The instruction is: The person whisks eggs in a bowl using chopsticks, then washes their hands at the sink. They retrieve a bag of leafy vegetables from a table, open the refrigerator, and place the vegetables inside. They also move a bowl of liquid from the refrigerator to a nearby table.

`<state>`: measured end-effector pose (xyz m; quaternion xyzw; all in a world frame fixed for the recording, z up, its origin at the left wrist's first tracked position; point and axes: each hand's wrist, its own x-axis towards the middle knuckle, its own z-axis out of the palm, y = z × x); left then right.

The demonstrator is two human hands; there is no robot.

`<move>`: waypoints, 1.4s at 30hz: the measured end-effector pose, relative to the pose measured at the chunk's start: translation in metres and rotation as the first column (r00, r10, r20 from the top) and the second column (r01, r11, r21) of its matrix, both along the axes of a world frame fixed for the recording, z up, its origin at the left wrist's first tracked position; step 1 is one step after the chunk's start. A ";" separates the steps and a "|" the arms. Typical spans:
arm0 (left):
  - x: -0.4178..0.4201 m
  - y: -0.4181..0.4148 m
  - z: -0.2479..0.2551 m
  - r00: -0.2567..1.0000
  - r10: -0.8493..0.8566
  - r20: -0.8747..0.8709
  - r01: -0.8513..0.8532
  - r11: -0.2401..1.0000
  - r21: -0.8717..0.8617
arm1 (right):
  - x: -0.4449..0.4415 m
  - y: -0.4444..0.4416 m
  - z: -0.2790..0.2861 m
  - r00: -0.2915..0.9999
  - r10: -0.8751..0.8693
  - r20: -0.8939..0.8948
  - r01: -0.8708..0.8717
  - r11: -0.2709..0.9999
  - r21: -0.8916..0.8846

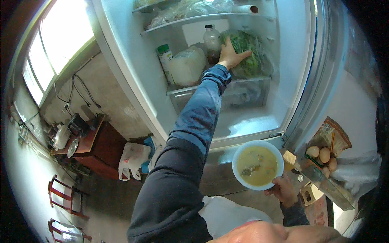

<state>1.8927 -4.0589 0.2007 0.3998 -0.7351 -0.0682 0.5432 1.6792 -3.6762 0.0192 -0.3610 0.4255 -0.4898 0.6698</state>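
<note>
My left hand (232, 56) reaches into an open refrigerator and rests against a clear plastic bag of leafy greens (252, 62). Its thumb and forefinger are spread apart; the other fingers are partly hidden. Just left of it stands a clear plastic bottle with a black cap (211, 39), dark contents at its bottom. My right hand (284, 189) grips the rim of a white bowl (236, 173), which is outside, in front of the refrigerator. Yellowish soup (258, 164) with darker bits fills much of the bowl.
A whitish plastic jug (187, 66) and a green-capped container (165, 59) share the shelf (182, 90). Above are plastic bags (188, 12) and a cardboard-cored roll (246, 9). Several eggs (324, 155) sit in the door rack (331, 188), right of the bowl. A wooden cabinet (103, 152) stands left.
</note>
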 end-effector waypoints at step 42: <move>0.239 0.597 -0.255 0.645 0.687 -0.336 -0.421 0.686 0.594 | 0.181 -0.005 -0.018 0.743 0.669 -0.023 -0.667 0.742 0.065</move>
